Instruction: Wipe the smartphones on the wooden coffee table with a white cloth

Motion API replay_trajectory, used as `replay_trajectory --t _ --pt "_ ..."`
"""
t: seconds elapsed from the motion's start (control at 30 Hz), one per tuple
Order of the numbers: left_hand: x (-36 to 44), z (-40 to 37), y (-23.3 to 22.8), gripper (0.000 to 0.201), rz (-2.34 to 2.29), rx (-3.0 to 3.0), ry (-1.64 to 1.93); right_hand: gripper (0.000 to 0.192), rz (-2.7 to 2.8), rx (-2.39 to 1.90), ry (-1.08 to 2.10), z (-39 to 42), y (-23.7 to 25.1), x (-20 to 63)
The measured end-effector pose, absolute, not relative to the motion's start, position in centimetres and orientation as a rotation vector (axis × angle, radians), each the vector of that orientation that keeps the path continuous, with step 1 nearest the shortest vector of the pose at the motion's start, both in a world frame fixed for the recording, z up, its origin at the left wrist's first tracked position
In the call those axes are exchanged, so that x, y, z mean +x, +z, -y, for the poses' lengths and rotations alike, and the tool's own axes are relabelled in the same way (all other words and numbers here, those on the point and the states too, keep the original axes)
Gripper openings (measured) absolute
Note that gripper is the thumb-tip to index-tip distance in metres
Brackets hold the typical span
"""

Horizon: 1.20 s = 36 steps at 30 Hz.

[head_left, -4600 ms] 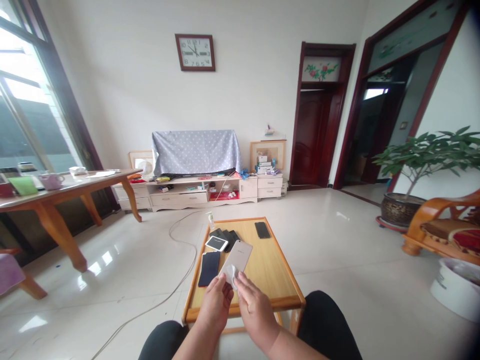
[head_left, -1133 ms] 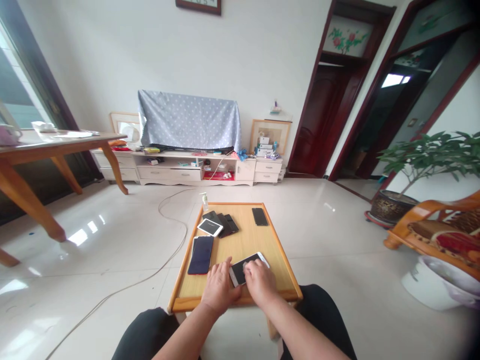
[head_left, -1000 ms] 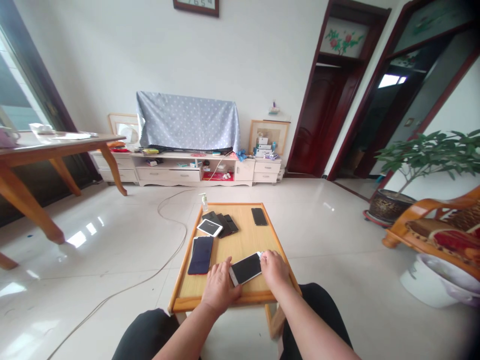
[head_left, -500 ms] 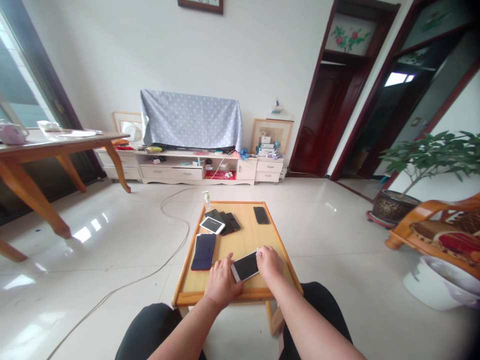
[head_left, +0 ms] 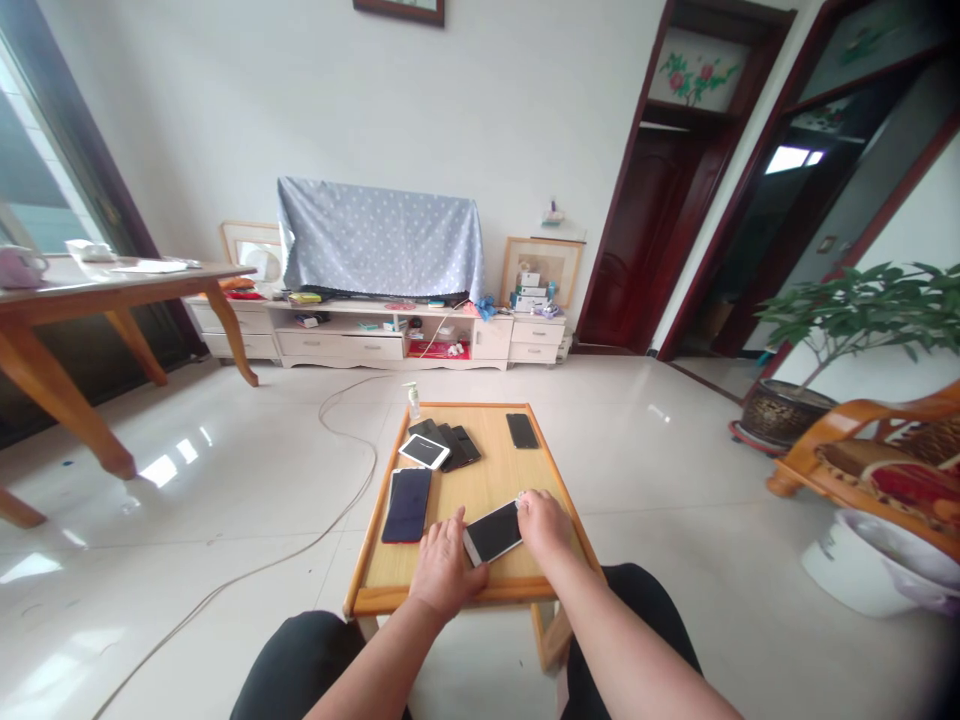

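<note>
A white-framed smartphone [head_left: 493, 533] with a dark screen lies tilted on the small wooden table [head_left: 491, 482]. My left hand [head_left: 444, 565] grips its left end, thumb at the near edge and fingers by the far corner. Over the right end, my right hand [head_left: 544, 520] is closed, with a small pale bit showing at its fingertips; what that is I cannot make out. Left of my left hand lies a large dark phone [head_left: 407, 505], overlapping another one. Farther back, a white phone [head_left: 425, 451] rests against several black phones [head_left: 459, 447].
A single black phone [head_left: 522, 431] lies at the table's far right corner. Just past the far left corner stands a clear pump bottle [head_left: 413, 400]. A cable [head_left: 352, 505] runs over the floor on the left. A white bucket [head_left: 851, 560] and a wooden chair [head_left: 840, 425] are at right.
My right hand has shifted very slightly right along the phone's end. My left hand keeps its hold, and the phones on the table stay where they were.
</note>
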<state>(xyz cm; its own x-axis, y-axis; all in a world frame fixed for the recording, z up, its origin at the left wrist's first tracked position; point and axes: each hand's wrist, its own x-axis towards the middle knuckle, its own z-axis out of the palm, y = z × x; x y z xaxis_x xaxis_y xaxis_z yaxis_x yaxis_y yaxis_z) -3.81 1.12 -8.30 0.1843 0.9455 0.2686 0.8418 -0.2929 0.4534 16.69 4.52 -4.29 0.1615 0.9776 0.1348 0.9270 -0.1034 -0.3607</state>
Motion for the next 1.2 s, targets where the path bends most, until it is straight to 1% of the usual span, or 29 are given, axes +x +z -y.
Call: replay_trajectory --t 0.1,0.17,0.27,0.4,0.5,0.63,0.7,0.87,1.0,1.1,1.2 --pt "-3.7 -1.0 -7.8 0.085 -1.734 2.235 0.709 0.016 1.896 -1.997 0.214 -1.5 -5.4 14.5" --pt "-3.6 -0.9 -7.4 0.078 -1.739 2.23 0.684 0.016 2.002 -1.832 0.242 0.4 -6.2 13.3" --pt "-3.3 -0.8 -6.9 0.073 -1.748 2.236 0.638 0.015 1.982 -1.801 0.263 1.3 -6.5 14.0" --pt "-2.7 -0.9 -6.7 0.074 -1.759 2.253 0.578 0.014 1.841 -1.977 0.272 -0.6 -5.2 18.5" --pt "-2.0 -1.5 -6.3 0.078 -1.779 2.237 0.508 0.011 1.83 -2.01 0.274 -2.0 -4.3 21.4" --pt "-0.5 -3.1 -4.6 0.085 -1.766 2.225 0.247 0.008 1.83 -1.968 0.281 -2.5 -4.4 23.0" --pt "0.5 -3.9 -3.4 0.085 -1.749 2.214 0.144 0.007 1.843 -1.937 0.292 -2.5 -4.6 23.5" --pt "3.2 -5.0 -1.4 0.062 -1.795 2.141 0.043 0.009 1.861 -1.887 0.339 -2.6 -4.0 24.9" --pt "4.9 -5.5 -1.3 0.065 -1.883 2.058 0.051 0.017 1.846 -1.858 0.394 -2.9 -3.5 25.3" --pt "5.8 -6.1 -1.8 0.065 -1.861 1.946 0.148 0.021 1.81 -1.825 0.459 -3.3 -3.9 25.4" --pt "6.4 -7.0 -2.3 0.053 -1.713 1.636 0.335 0.019 1.757 -1.811 0.515 -3.9 -4.5 25.8"
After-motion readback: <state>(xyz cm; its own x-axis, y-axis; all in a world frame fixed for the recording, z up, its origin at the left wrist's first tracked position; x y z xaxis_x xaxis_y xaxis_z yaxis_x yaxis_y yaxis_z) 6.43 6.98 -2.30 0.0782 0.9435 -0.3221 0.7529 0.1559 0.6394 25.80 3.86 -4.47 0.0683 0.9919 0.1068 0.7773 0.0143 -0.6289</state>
